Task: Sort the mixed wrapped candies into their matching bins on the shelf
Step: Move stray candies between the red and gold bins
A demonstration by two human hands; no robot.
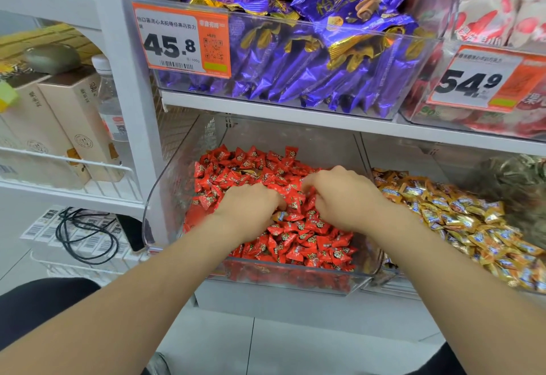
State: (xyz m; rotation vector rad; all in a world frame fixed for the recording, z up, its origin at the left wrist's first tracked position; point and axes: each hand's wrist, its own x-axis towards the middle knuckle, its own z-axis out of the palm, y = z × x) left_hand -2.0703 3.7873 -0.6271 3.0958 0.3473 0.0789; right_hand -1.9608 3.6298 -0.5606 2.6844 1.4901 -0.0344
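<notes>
— Hands?
— Both ours in the near-left clear bin. Left hand and right hand sit knuckles-up on the red candies, fingers curled down, tips buried. We cannot tell whether they grip anything.
— Strays?
— One gold candy lies among the red, between our hands. The gold candies' pile lies to the right.

Left hand and right hand in the lower-left bin.
Another bin sits just right; two more stand on the shelf above.
</notes>
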